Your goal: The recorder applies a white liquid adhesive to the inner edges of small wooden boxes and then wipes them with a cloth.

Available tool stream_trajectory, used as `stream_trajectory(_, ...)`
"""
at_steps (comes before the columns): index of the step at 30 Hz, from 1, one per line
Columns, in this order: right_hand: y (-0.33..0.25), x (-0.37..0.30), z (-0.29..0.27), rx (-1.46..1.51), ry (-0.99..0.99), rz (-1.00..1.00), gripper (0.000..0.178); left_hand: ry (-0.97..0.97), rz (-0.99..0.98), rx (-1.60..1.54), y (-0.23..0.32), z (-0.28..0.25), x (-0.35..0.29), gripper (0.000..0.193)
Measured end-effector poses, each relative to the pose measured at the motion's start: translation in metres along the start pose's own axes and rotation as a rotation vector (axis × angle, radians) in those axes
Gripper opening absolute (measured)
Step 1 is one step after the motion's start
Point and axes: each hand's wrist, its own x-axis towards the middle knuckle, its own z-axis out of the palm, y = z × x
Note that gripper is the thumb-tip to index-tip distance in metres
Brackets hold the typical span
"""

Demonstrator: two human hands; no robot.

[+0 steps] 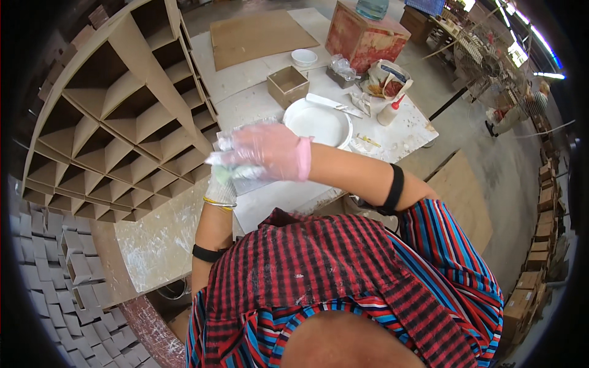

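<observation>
My right hand (264, 150), in a thin see-through plastic glove with a pink cuff, reaches left across the near side of the white table. Its fingers are smeared by motion and overlap my left hand (222, 187), which wears a white knit glove with a yellow-edged cuff. Something pale green shows where the hands meet; I cannot make out what it is. The left fingers are mostly hidden. Just beyond my right hand stands a round white tub (319, 124), with a flat white blade-like tool (333, 105) lying across its far rim.
Left of my hands stands a large cardboard-coloured compartment rack (116, 116). On the table are an open square box (287, 87), a white bowl (304, 57), a red-tipped squeeze bottle (390, 113), a bag (388, 78) and a red box (367, 38). Another person (531, 105) is far right.
</observation>
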Motion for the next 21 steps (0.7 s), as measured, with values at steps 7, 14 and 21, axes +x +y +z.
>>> stream_trajectory(7,0.044,0.030,-0.021,0.093,0.081,0.311,0.054,-0.047,-0.071,-0.033,-0.001,0.002,-0.016,0.037)
stream_trajectory(14,0.011,-0.007,0.020,0.008,0.272,-0.044,0.051,-0.150,0.065,0.166,0.003,-0.006,0.007,0.039)
stream_trajectory(21,-0.007,-0.024,0.015,0.215,0.191,-0.084,0.043,-0.193,0.028,0.120,0.010,-0.009,0.004,0.041)
